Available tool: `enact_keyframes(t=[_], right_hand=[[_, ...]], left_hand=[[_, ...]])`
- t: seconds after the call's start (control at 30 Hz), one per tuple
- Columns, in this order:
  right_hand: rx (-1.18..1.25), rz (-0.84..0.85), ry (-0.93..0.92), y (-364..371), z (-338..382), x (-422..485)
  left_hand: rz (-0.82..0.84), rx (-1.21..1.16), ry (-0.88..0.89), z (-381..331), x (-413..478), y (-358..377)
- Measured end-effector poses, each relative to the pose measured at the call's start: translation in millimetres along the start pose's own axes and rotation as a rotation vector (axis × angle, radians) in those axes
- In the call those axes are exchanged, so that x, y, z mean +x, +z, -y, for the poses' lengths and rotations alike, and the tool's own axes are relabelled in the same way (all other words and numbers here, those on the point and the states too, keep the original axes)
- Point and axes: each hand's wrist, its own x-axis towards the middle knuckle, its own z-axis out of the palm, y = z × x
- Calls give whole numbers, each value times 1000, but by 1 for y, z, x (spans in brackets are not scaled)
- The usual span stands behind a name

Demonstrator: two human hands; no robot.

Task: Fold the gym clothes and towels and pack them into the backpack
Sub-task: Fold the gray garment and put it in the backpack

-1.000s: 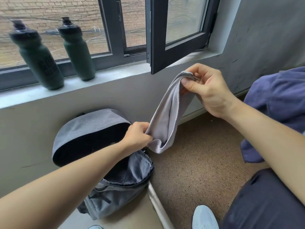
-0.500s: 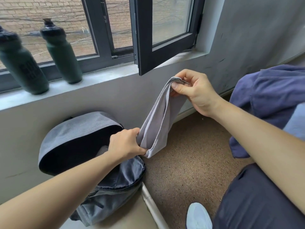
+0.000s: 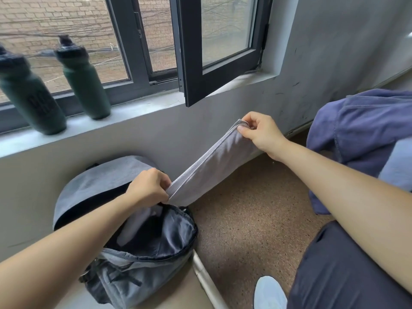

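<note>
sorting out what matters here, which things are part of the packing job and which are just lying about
Job: grey towel held by left hand and right hand; open backpack; blue clothes.

Lying about: two green bottles on the sill; window.

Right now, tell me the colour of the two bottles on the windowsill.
Dark green bottles, black caps; head view.

Grey towel folded into narrow strip, stretched taut between both hands. Left hand pinches low end just above open grey backpack; right hand pinches high end, farther right. Pale item visible inside backpack. Two dark green bottles upright on windowsill, far left. Blue garment heaped at right.
</note>
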Motion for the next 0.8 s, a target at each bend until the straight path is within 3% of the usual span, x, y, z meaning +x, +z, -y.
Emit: enact_keyframes(t=[0.13,0.33,0.57,0.7,0.8], right_hand=[[-111,-60,9,-5,-7,5],[-121,-59,17,-6,-5,2],[-13,-54,133,13,-6,4],[108,-90,265,25,-3,7],[174,-105,315,27,1,8]], left_hand=[[101,-267,-70,6,1,-21],[322,-960,-52,5,-15,-47],[209,-1583,-324,-11,-22,-68],[205,-1635,-402,-14,-21,-66],[234,-1477,-385,-15,-22,-65]])
